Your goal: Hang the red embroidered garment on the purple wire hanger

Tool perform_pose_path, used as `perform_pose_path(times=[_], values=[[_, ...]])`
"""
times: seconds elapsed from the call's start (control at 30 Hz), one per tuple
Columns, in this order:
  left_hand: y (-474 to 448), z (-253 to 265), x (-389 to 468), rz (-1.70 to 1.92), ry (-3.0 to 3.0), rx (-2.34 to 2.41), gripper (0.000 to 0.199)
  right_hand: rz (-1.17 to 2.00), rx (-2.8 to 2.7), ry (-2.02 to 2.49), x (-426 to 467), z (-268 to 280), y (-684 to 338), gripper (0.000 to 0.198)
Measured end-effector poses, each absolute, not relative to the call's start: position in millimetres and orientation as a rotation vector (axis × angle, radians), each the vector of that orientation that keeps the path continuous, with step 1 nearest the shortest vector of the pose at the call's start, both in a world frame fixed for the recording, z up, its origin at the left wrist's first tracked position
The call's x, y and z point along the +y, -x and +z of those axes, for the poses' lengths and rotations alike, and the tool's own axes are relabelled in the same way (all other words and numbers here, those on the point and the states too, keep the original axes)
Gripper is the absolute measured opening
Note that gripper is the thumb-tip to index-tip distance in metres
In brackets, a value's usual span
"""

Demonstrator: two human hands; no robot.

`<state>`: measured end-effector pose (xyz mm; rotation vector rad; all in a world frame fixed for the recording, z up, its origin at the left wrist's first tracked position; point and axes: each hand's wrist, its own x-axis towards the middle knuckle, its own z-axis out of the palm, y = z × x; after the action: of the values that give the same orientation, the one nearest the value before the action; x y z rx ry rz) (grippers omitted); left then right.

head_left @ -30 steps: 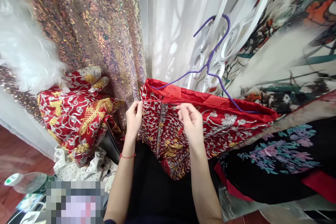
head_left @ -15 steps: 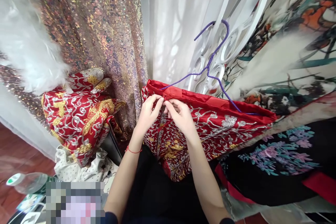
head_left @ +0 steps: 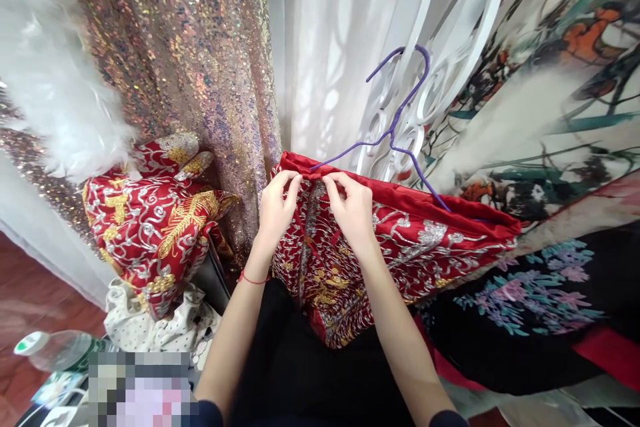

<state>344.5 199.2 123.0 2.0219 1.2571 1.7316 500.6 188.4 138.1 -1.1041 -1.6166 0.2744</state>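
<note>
A red embroidered garment (head_left: 410, 233) with silver and gold patterns and a smooth red waistband spreads before me. My left hand (head_left: 279, 203) pinches the band's upper edge near its left end. A short way to the right, my right hand (head_left: 349, 200) pinches the same edge between thumb and fingers. Between the two hands, a dark grey strip runs down the cloth below the band. A purple hanger (head_left: 393, 130) reaches into the garment's top opening, its lower ends hidden inside.
Left lies another red embroidered piece (head_left: 165, 220) on white dotted cloth (head_left: 123, 313), before a sequined curtain (head_left: 200, 47). White feathers (head_left: 60, 80) hang upper left; a plastic bottle (head_left: 63, 349) lies lower left. A white scrolled frame (head_left: 425, 20) and black floral cloth (head_left: 525, 320) are right.
My hands have moved apart along the waistband, from nearly touching to a gap between them. The edge between them is drawn straighter. The view has shifted slightly.
</note>
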Motion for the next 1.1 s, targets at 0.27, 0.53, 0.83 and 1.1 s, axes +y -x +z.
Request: perform_pose_path(times=[0.27,0.53,0.83,1.1], values=[[-338.2,123.3,186.6,1.531,-2.062,1.529,0.018,0.284,-1.615,1.161,187.8,143.0,-516.1,0.028],[-332.2,131.3,188.5,1.951,-1.742,1.156,0.023,0.768,-1.925,0.9,175.8,149.5,-539.2,0.022],[-327.6,131.4,182.8,1.257,-2.076,1.041,0.022,0.526,-1.968,0.648,192.5,147.9,-527.0,0.02],[-332.9,131.1,180.9,1.316,-1.836,0.979,0.029,0.033,-2.17,0.756,193.8,142.7,-525.5,0.028]])
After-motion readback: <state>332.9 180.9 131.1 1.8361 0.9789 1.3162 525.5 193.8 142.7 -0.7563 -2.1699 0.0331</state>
